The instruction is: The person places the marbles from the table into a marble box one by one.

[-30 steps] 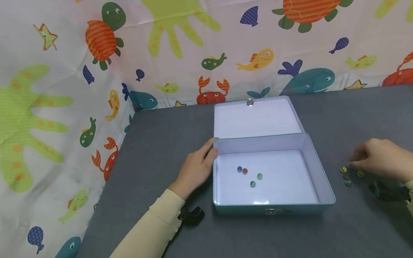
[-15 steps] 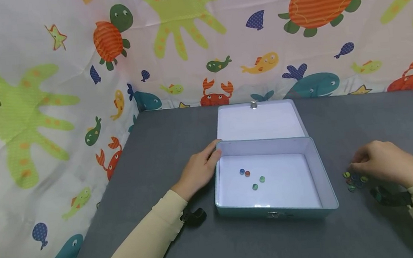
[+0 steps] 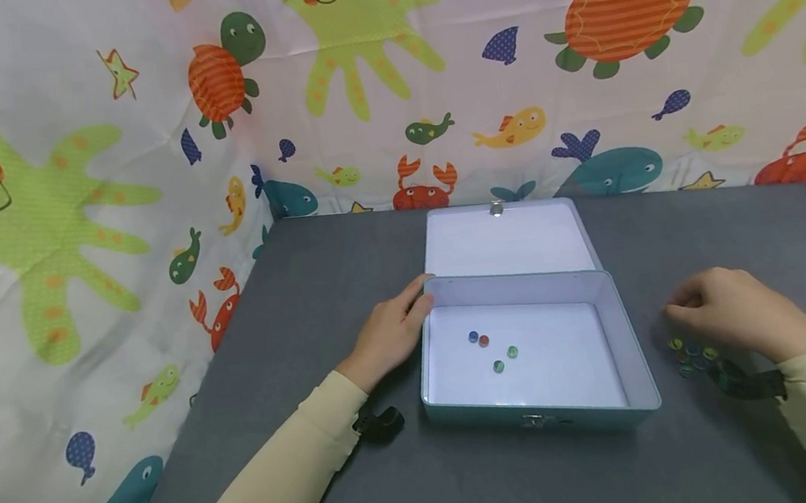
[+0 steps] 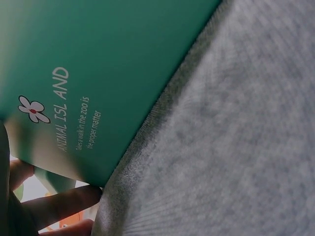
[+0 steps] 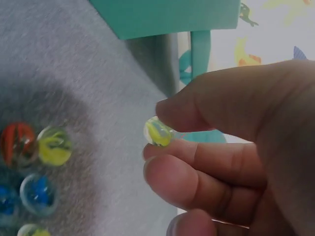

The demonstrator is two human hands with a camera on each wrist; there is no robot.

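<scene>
A teal tin box with a white inside stands open on the table, its lid tipped back. My left hand holds its back left corner, thumb at the rim and fingers around the outside. In the left wrist view the green wall carries printed lettering and a flower. To the right of the box, my right hand pinches a clear marble with a yellow swirl between thumb and fingers, raised above the table. Below it lie several marbles, among them a yellow one, a red one and a blue one.
Inside the tin lie a blue marble, a red marble and two green ones. The lid lies flat behind the box on the grey table. A curtain printed with sea animals hangs behind and at the left.
My right hand has lifted off the pile and shifted slightly left toward the box, with a marble pinched in it. The left hand stays at the tin's corner. The head view has shifted slightly.
</scene>
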